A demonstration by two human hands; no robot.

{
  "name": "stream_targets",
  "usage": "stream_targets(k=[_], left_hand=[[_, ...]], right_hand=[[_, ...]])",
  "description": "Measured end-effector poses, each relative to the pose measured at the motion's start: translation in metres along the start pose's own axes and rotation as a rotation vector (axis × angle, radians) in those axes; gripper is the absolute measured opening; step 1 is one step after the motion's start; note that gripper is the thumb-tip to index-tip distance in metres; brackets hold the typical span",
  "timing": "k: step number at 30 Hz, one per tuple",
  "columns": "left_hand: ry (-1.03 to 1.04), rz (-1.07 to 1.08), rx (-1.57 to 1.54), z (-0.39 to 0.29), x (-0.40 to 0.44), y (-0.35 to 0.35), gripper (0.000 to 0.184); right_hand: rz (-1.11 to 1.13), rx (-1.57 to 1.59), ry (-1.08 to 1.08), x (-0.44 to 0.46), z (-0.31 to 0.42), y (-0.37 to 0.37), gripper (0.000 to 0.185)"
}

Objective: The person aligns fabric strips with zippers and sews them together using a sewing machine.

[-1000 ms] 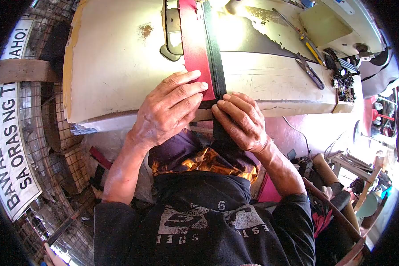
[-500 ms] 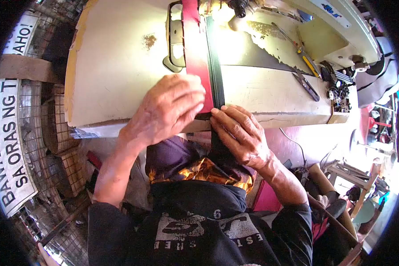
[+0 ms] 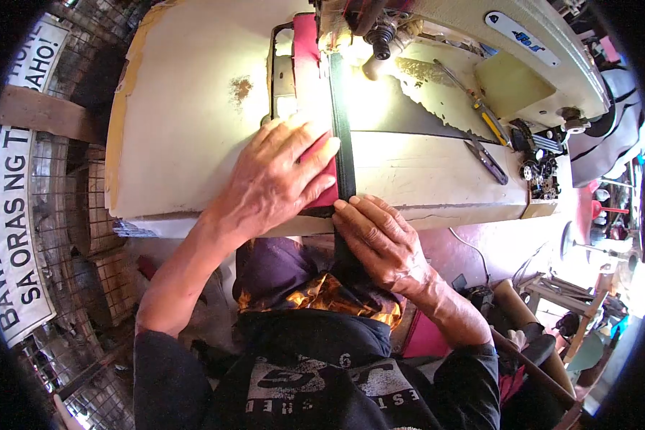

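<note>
- Red strip [image 3: 308,46] and black zipper-like tape [image 3: 345,136]: side by side on the desk [image 3: 193,143], running from the centre toward 12 o'clock; the tape continues over the near edge.
- Progress: lining up looks well along; flattening the near end seems unfinished. No stitches can be made out, so whether the two are fastened is unclear.
- Hands: the left [image 3: 283,168], at 11 o'clock, lies spread over the strip; the right [image 3: 380,240], at 4, has fingertips on the tape, its thumb hidden, so I cannot tell whether it grips.
- Sewing machine [image 3: 459,32]: 1 o'clock.
- Yellow-handled tool [image 3: 489,118] at 2, dark cutter [image 3: 489,162] just below.
- Containers: brown box-like shapes [image 3: 100,179] at 9, behind wire mesh [image 3: 61,236]; contents indistinct.
</note>
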State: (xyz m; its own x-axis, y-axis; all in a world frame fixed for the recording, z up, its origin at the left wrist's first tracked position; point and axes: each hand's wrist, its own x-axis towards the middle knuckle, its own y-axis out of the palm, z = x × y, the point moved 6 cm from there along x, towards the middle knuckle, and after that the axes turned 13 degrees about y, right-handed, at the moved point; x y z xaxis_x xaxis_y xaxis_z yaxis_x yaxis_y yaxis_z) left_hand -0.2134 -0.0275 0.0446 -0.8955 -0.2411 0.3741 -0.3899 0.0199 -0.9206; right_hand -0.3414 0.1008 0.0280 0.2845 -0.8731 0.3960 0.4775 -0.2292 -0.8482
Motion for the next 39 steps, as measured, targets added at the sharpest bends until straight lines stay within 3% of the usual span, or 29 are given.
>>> stream_targets(k=[11, 14, 32, 39], left_hand=[[0.018, 0.051, -0.032, 0.005, 0.002, -0.007, 0.051], [0.017, 0.022, -0.009, 0.013, 0.005, -0.008, 0.051], [0.008, 0.011, 0.033, 0.029, 0.014, -0.004, 0.045], [0.073, -0.057, -0.129, 0.025, 0.001, -0.007, 0.035]], right_hand=[[0.101, -0.035, -0.007, 0.012, -0.003, -0.007, 0.057], [0.067, -0.037, 0.016, 0.027, -0.006, -0.010, 0.048], [0.061, -0.055, 0.071, 0.048, -0.022, -0.001, 0.058], [0.055, -0.026, 0.096, 0.048, -0.023, -0.001, 0.059]])
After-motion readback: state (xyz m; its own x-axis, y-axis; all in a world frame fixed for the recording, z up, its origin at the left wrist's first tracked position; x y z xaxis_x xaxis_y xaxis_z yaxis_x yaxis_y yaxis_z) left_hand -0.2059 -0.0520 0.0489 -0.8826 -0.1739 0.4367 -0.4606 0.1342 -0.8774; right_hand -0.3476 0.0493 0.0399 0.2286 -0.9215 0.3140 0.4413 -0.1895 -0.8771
